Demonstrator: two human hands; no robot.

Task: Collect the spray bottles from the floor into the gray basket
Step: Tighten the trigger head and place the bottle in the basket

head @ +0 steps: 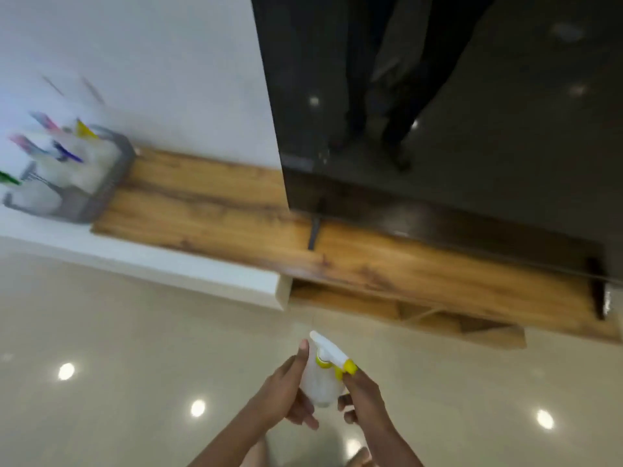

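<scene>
Both hands: clasped on one spray bottle [320,382]
Left hand [286,396]: curled round body, thumb up its side
Right hand [362,396]: closed round opposite side, below yellow nozzle

The basket [97,187] sits far left on the wooden shelf [215,210], with several spray bottles [64,163] inside. Near centre, above the floor [118,365], another bottle [320,379] sits between both hands [283,396].

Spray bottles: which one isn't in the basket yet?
The yellow-nozzled spray bottle, held between both hands, left hand and right hand, above the floor; the others stand in the gray basket.
</scene>
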